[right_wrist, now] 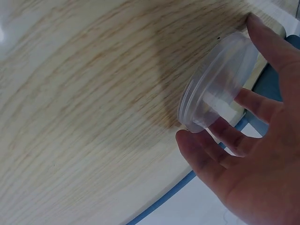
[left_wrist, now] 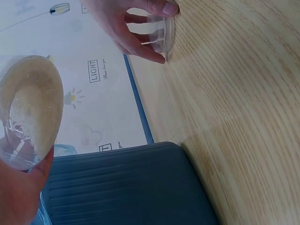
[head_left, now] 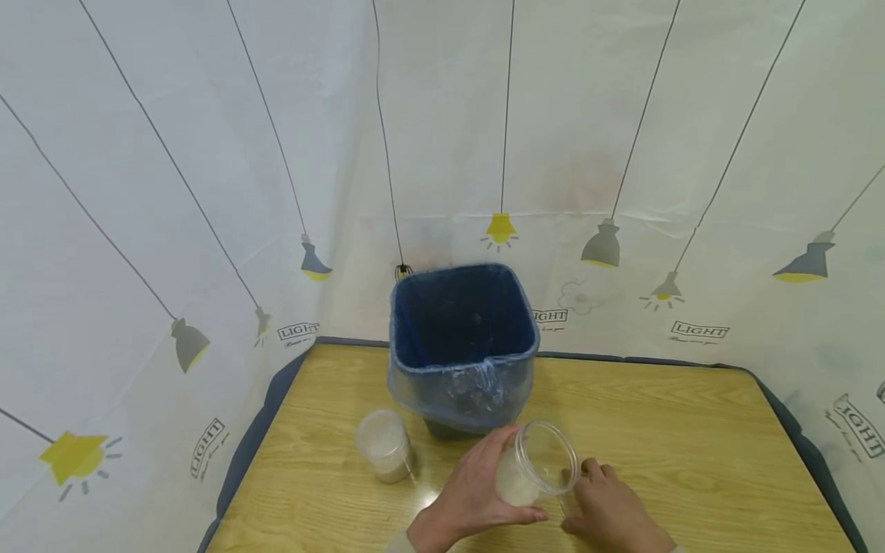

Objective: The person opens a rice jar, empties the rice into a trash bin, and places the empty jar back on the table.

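A clear plastic jar (head_left: 515, 480) with pale, grainy-looking contents is tilted in my left hand (head_left: 466, 491), which grips it round the side in front of the bin. Its wide mouth has no lid on it and faces up to the right. In the left wrist view the pale contents lie along one wall of the jar (left_wrist: 35, 108). My right hand (head_left: 611, 507), just right of the jar, holds a clear plastic lid (right_wrist: 218, 84) by its rim, tipped on edge close to the tabletop. Whether the lid touches the wood I cannot tell.
A dark bin (head_left: 456, 319) lined with a blue plastic bag stands behind the hands. Left of it, a second clear jar (head_left: 385, 445) with pale contents stands on the wooden table (head_left: 657, 415). A lamp-patterned white sheet (head_left: 449, 138) hangs around the back and sides.
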A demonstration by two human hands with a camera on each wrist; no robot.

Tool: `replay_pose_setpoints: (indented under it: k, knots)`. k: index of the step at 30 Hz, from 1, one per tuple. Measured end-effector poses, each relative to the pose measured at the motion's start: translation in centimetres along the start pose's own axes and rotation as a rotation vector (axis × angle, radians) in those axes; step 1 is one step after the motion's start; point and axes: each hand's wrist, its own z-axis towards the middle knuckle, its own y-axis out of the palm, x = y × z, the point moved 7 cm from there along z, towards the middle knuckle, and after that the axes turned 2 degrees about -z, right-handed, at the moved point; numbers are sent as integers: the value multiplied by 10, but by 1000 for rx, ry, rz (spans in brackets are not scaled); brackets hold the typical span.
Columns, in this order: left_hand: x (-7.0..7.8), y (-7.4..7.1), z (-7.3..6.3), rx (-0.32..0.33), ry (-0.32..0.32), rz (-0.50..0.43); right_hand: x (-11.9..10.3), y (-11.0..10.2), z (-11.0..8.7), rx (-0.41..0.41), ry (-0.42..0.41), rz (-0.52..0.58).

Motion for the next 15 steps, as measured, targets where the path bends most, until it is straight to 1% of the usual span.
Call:
replay_pose_setpoints:
  k: [10, 13, 15]
  knots:
    - [0, 0, 2, 6, 3, 3, 4, 0, 0, 31, -16, -12]
    - [-1, 1, 1, 9, 6, 12, 6, -5, -1, 29, 3, -11]
    - [-1, 2, 0, 16, 12, 19, 7, -13, -1, 32, 20, -5]
